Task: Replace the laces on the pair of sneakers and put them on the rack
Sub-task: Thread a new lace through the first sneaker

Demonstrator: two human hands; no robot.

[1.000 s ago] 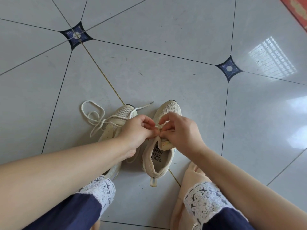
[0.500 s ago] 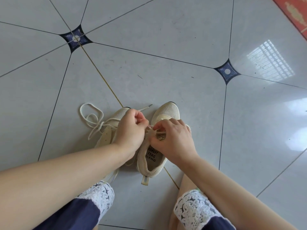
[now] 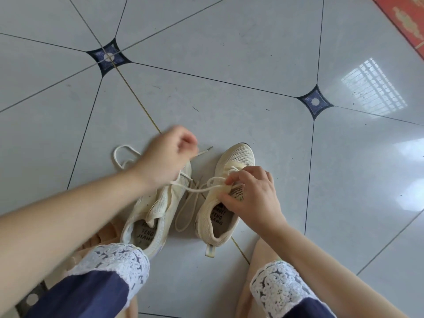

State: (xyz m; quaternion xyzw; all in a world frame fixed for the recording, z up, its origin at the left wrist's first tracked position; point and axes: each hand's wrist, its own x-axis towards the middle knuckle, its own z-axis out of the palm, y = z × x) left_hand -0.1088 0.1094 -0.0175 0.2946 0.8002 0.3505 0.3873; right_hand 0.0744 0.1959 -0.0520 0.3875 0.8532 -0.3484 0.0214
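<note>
1. The place looks like a room in a home, seen from just above its floor (image 3: pixel 229 53).
2. The floor is laid with large glossy pale grey tiles, with small dark blue diamond inlays (image 3: pixel 314 102) where the corners meet, a decorative household finish.
3. A red mat with a gold pattern (image 3: pixel 403 17) lies at the far right edge.
4. The polished tiles mirror a bright barred window (image 3: pixel 374 88), so daylight comes in from nearby.
5. A pair of cream sneakers (image 3: pixel 158 203) with a loose lace (image 3: pixel 197 191) stands directly on the tiles.
6. The person sits low by them in soft navy trousers with white lace hems (image 3: pixel 114 260), casual indoor wear.
</note>
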